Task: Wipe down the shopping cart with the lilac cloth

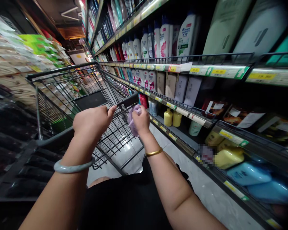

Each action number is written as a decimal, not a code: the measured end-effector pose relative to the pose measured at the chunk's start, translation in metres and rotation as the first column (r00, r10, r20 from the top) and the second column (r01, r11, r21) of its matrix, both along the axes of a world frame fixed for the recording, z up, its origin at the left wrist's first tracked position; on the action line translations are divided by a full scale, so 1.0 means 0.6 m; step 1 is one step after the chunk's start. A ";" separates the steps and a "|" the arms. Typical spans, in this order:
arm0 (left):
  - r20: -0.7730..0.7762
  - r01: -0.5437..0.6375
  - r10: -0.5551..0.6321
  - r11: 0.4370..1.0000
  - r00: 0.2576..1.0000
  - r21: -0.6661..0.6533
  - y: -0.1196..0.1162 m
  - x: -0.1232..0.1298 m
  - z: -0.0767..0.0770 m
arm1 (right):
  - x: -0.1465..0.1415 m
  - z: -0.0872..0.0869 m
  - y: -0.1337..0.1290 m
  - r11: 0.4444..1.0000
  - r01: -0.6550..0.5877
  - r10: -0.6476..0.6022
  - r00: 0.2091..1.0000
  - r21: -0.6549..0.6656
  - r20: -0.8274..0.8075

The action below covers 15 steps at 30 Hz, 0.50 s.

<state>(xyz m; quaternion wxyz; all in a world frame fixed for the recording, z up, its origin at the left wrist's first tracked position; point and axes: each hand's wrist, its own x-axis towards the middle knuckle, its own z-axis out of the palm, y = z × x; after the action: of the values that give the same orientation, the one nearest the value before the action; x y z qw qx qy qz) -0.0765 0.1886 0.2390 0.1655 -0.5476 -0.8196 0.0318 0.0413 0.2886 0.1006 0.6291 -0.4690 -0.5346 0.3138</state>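
A dark wire shopping cart (110, 127) stands in front of me, and its basket shows nothing inside. My left hand (93, 119) is wrapped round the cart's handlebar, with the thumb lying along the bar. On the right, near the end of the same bar, my right hand (141, 119) is closed on a crumpled lilac cloth (133, 123). Whether the right fingers also touch the handlebar cannot be made out.
Tall shelves of shampoo bottles (164, 38) run along the right, close to the cart. Yellow bottles (168, 117) and blue bottles (249, 172) lie lower down. Stacked packaged goods (12, 54) line the left side. Grey floor tiles (156, 137) show between cart and shelves.
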 end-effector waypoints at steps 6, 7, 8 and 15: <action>-0.016 0.013 -0.013 1.000 1.000 -0.008 0.011 -0.002 0.000 | -0.041 0.029 -0.058 0.957 -0.067 0.027 0.989 0.282 0.145; -0.011 0.018 -0.018 1.000 1.000 -0.009 0.014 -0.001 0.000 | -0.041 0.029 -0.057 0.950 -0.076 0.035 0.990 0.304 0.138; -0.007 0.020 -0.020 1.000 1.000 -0.006 0.017 0.001 0.000 | -0.039 0.025 -0.051 0.949 -0.073 0.038 0.992 0.306 0.118; 0.019 0.037 -0.037 0.999 0.999 0.015 0.034 0.014 -0.002 | -0.027 -0.008 -0.003 0.993 0.116 -0.116 0.987 -0.005 -0.113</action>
<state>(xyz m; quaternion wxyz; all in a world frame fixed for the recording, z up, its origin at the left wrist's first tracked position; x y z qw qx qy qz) -0.0683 0.2093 0.2378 0.1623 -0.5617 -0.8111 0.0174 0.0249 0.2865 0.0960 0.6759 -0.4802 -0.4704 0.3022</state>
